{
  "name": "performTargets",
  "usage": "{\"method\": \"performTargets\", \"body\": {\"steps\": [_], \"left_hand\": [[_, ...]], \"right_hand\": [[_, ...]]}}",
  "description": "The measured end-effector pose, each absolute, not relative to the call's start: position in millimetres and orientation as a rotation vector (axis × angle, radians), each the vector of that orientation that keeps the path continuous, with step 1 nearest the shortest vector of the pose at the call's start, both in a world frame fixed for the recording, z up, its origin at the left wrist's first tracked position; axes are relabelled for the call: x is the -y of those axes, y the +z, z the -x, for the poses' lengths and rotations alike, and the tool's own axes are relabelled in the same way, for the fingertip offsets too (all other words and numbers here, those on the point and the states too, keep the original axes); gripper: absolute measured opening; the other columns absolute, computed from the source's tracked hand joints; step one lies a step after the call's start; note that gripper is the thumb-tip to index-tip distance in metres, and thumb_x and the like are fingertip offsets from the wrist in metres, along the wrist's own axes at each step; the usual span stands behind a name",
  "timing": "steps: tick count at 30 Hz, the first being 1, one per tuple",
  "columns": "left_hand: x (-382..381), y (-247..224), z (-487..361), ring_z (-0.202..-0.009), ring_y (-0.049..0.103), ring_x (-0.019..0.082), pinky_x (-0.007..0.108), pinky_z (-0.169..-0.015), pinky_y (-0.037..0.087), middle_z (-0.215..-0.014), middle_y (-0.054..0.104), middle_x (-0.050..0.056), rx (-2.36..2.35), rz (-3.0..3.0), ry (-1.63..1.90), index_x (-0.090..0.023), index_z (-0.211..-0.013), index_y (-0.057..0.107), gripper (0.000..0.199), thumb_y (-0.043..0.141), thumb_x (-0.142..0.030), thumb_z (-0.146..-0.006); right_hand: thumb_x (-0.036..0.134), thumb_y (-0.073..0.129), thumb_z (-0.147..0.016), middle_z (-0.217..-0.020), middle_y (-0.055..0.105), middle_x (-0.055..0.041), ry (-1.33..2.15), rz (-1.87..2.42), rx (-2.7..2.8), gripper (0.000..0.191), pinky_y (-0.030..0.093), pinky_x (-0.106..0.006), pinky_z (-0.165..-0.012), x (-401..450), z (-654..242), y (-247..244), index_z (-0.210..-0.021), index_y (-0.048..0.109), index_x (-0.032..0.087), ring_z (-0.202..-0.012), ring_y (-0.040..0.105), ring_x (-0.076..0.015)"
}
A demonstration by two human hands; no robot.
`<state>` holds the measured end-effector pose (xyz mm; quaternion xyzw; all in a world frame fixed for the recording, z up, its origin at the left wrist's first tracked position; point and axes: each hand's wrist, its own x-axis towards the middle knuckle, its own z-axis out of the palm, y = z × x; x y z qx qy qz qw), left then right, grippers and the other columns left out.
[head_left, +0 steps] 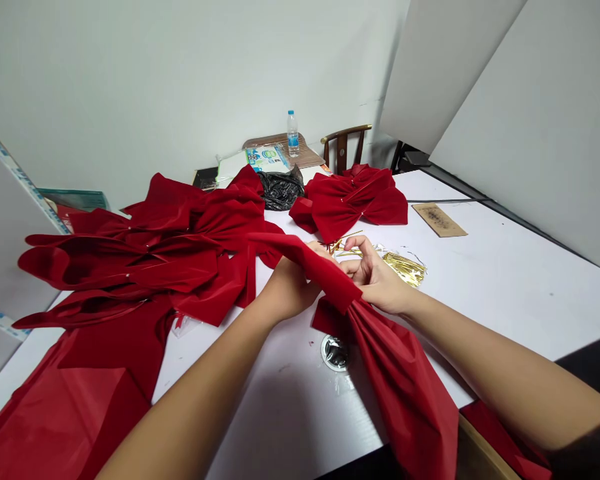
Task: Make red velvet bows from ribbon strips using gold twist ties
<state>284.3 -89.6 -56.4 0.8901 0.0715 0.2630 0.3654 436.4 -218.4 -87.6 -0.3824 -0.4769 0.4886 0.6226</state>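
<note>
A length of red velvet-like fabric is bunched into narrow pleats between my hands. Its wide end hangs over the near table edge, and a shorter folded part lies across my left fingers. My left hand is closed around this fabric, its fingertips hidden behind it. My right hand pinches at the gathered spot from the right, index finger bent and raised; the fabric covers some of its fingertips. Just behind my hands lie gold twist ties, some loose and some in a clear bag.
Several red fabric bows are heaped at left, and more bows lie at the back. Behind are a black plastic bag and a water bottle. A cardboard piece rests at right; a round cable hole sits below my hands.
</note>
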Motion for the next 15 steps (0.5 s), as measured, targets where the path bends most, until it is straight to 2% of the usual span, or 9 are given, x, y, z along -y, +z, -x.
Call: {"method": "performTargets", "body": {"steps": [3, 5, 10, 15], "left_hand": [[96, -55, -284, -0.076, 0.068, 0.021, 0.034, -0.075, 0.058, -0.074, 0.068, 0.004, -0.299, -2.219, 0.694, -0.019, -0.071, 0.065, 0.012, 0.065, -0.010, -0.079], [100, -54, -284, -0.073, 0.069, 0.022, 0.033, -0.070, 0.058, -0.069, 0.069, 0.004, -0.355, -2.206, 0.732, -0.019, -0.069, 0.064, 0.013, 0.064, -0.011, -0.079], [107, -52, -287, -0.078, 0.073, 0.023, 0.029, -0.065, 0.055, -0.079, 0.076, 0.005, -0.410, -2.153, 0.805, -0.018, -0.086, 0.071, 0.012, 0.063, -0.011, -0.080], [111, -53, -288, -0.075, 0.073, 0.022, 0.028, -0.063, 0.053, -0.081, 0.078, 0.005, -0.436, -2.079, 0.811, -0.017, -0.084, 0.073, 0.009, 0.065, -0.014, -0.081]], "right_hand": [[0.043, 0.090, -0.073, -0.078, 0.069, 0.0054, 1.020, 0.936, 1.070, 0.063, 0.052, -0.018, -0.057, 217, -438, -88, -0.105, 0.038, 0.027, -0.060, 0.066, -0.0087], [0.047, 0.091, -0.071, -0.078, 0.069, 0.0027, 0.930, 0.998, 1.053, 0.058, 0.055, -0.020, -0.063, 216, -438, -89, -0.100, 0.047, 0.024, -0.065, 0.067, -0.0098], [0.048, 0.097, -0.060, -0.080, 0.070, -0.0014, 0.688, 1.044, 1.026, 0.052, 0.058, -0.022, -0.070, 214, -439, -91, -0.088, 0.063, 0.020, -0.070, 0.067, -0.0114], [0.056, 0.090, -0.068, -0.082, 0.072, -0.0043, 0.566, 1.122, 1.004, 0.047, 0.059, -0.026, -0.068, 212, -438, -92, -0.089, 0.068, 0.020, -0.071, 0.068, -0.0141]]}}
